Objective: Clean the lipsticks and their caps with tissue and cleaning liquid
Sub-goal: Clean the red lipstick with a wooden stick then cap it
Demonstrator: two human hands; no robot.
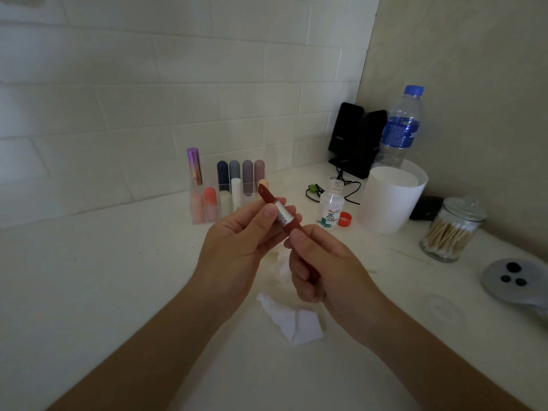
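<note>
Fingers of the left hand pinch the uncapped lipstick at its collar; the right hand grips its base. Tissue, apparently crumpled, lies beneath the fingers.

Dark red lipstick with silver collar, against white

Blue cap and label on the water bottle; orange-red cap; black speakers; pastel lipsticks in a clear rack; white tissue.

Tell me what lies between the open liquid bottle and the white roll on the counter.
In the head view, a red cap lies between bottle and white roll, close by the bottle's base; a black cord runs behind it.
</note>
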